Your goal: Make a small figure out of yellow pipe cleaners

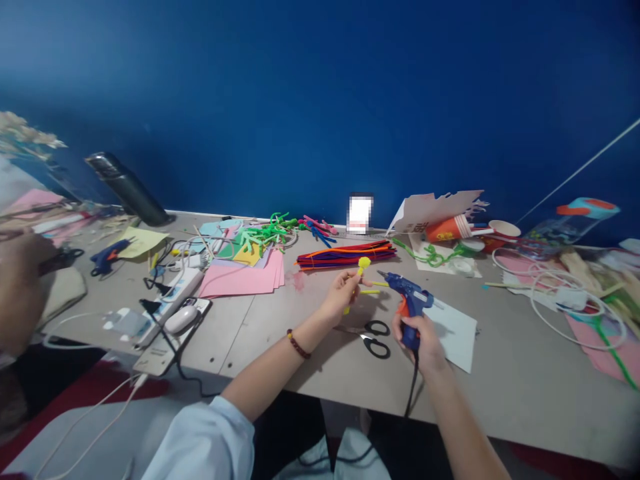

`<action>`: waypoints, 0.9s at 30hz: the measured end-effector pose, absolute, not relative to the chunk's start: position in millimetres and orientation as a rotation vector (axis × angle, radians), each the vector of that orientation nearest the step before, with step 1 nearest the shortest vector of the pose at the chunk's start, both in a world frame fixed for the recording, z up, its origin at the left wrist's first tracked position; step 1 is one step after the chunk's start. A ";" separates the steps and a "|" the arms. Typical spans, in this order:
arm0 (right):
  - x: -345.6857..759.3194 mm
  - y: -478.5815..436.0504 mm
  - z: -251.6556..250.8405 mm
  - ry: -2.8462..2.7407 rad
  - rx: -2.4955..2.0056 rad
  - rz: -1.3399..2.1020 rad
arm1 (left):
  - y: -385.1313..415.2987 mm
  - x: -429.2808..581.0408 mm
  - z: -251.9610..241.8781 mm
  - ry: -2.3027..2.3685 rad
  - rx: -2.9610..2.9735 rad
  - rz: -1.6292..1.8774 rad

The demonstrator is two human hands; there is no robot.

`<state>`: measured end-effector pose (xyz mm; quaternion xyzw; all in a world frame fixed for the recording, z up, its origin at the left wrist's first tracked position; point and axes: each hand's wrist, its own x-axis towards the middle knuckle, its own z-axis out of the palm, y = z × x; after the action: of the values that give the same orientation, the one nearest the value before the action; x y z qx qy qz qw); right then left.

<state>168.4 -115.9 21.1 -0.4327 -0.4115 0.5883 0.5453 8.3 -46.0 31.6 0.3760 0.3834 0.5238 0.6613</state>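
Observation:
My left hand (344,295) is closed, pinching a yellow fuzzy piece (364,263) with a bunched top, perhaps pipe cleaner; its lower part is hidden by the fingers. In my right hand (424,343) is a blue glue gun (414,297) with an orange trigger, its nozzle pointing up and left towards the yellow piece but apart from it. A short yellow strip (370,291) shows beside my left fingers. Below, between the two hands, black-handled scissors (377,348) lie on the grey table (300,353). A pale sheet of paper (456,333) lies partly behind the right hand.
Bundled pipe cleaners (345,255) and a blurred upright screen (359,213) stand behind. Pink paper (240,277), a power strip (175,297) and another glue gun (107,257) are left. Another person's hand (23,287) is at far left. Paper cups (447,230) and looped cable (575,293) lie right.

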 end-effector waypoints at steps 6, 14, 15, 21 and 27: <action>170.8 -115.8 24.9 -0.965 -1.047 1.451 | -49.8 4.3 46.5 0.757 0.718 1.165; 169.0 -116.2 26.4 -0.919 -1.103 1.472 | -50.3 0.1 51.0 0.657 0.713 1.100; 169.3 -116.1 26.1 -0.923 -1.102 1.470 | -50.2 0.1 51.0 0.653 0.711 1.101; 169.8 -116.2 26.8 -0.924 -1.095 1.457 | -49.3 -1.0 49.8 0.641 0.681 1.100; 172.7 -116.9 26.0 -0.940 -1.136 1.479 | -48.7 -1.2 49.5 0.667 0.682 1.104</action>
<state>172.7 -116.9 26.0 -0.4703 -0.3892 0.6122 0.5026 -1.2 -48.7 49.5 0.3115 0.3048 0.5043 0.7455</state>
